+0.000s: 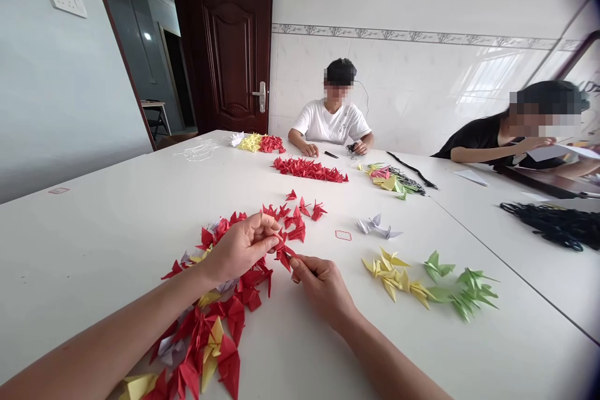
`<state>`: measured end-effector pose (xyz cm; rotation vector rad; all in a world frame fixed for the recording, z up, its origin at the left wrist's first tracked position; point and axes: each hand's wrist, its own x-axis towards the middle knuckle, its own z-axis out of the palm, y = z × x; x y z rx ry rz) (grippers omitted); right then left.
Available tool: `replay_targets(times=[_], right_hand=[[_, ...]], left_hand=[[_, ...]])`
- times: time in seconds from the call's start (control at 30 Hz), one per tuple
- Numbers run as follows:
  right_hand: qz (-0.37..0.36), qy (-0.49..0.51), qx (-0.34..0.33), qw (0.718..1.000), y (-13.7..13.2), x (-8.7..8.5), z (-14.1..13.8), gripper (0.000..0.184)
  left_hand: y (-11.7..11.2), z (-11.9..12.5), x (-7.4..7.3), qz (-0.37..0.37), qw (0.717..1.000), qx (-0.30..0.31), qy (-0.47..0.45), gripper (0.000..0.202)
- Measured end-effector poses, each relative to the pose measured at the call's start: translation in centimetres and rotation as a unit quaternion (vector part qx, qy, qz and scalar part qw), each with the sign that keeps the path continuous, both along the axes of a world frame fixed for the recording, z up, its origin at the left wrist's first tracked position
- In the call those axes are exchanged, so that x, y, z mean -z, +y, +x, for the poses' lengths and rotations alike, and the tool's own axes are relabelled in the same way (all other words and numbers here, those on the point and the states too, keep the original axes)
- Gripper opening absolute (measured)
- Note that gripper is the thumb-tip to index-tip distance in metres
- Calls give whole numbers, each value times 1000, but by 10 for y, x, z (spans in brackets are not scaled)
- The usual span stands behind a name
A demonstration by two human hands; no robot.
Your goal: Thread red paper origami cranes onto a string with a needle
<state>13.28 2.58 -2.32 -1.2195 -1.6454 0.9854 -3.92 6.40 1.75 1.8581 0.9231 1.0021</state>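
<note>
Between the thumb and fingers of my left hand [246, 244] is a folded red paper crane [284, 254]. My right hand [321, 287] is closed in a pinch right at the crane's lower right tip. A small dark bit shows by the right thumb, too small to name. Under and around my left arm lies a long heap of paper cranes [229, 315], mostly red with some yellow and white. Several loose red cranes [294, 217] sit just beyond my hands.
Right of my hands lie white cranes [377, 226], yellow cranes [394, 275] and green cranes [473, 290]. Across the white table [117, 219], a person in white sits behind a red crane row [309, 170]. Another person leans in at right, near black cords [553, 222].
</note>
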Motion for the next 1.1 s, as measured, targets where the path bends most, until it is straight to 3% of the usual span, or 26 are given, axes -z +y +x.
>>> replay_targets(times=[0.33,0.63,0.77,0.87,1.1], right_hand=[[22,-58,27,998,-3,1,-2,35],[33,-70,21,997,-2,2,-1,37],[41,-79,21,996,-3,0,-2,36],[41,-85,31,995,-3,-1,-3,36],[37,-111,25,993,-3,0,-3,39]], left_hand=[[-4,1,5,40,997,-25,53,20],[-6,1,-2,57,994,-6,88,16],[6,-8,-2,111,979,-81,148,18],[24,-15,-1,109,969,-144,167,20],[48,-31,-10,60,976,-135,161,36]])
